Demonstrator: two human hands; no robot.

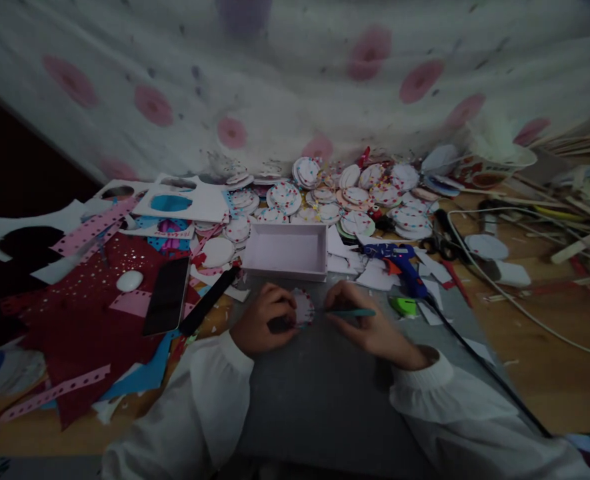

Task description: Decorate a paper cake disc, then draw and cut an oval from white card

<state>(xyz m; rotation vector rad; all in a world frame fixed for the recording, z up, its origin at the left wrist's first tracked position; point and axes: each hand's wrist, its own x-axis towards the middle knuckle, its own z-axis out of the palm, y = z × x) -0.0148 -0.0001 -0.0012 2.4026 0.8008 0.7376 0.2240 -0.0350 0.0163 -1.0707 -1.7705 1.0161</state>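
My left hand (265,323) presses a small round white paper disc (303,308) with a dotted red edge flat on the grey mat (325,393). My right hand (369,323) grips a thin teal pen-like tool (352,312), lying nearly level, with its tip toward the disc. Both hands rest on the mat just in front of an open white box (287,250). White sleeves cover both forearms.
A heap of several decorated white discs (355,193) lies behind the box. A blue glue gun (397,257) with a black cord, a green object (405,305) and black scissors (437,243) sit right. A black phone (167,293), red and pink paper (82,300) lie left.
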